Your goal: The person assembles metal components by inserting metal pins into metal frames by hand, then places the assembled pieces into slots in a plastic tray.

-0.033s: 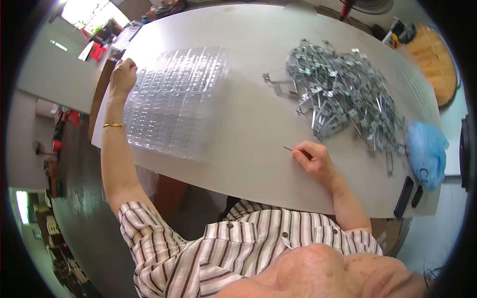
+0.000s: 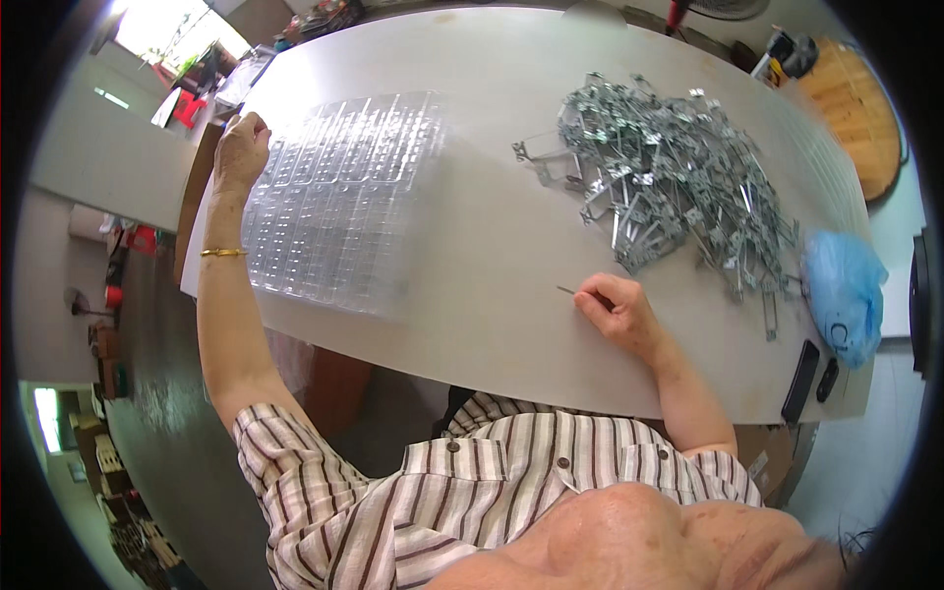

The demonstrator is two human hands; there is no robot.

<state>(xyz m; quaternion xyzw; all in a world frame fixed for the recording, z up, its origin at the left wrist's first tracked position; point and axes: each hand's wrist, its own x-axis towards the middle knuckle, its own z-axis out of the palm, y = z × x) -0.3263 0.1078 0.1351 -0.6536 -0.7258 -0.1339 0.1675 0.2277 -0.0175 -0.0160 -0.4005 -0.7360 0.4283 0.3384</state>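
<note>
My left hand (image 2: 242,149) is closed at the far left corner of the clear plastic trays (image 2: 334,211), its fingers curled in. What it grips, if anything, is hidden. The trays lie flat on the left of the table, with rows of small moulded pockets. My right hand (image 2: 621,313) rests near the table's front edge, closed around a thin metal rod (image 2: 565,289) whose tip points left. Beyond that hand lies a heap of grey metal brackets (image 2: 678,177), narrow frame-like pieces tangled together.
A blue plastic bag (image 2: 844,300) sits at the table's right edge. Nearby lie a black phone-like slab (image 2: 801,382) and a smaller black object (image 2: 828,380). The white table (image 2: 492,236) has a curved front edge. A round wooden top (image 2: 857,118) stands beyond it at the far right.
The view has shifted very slightly. Both hands keep the same places and grips, and the trays and the heap look unchanged.
</note>
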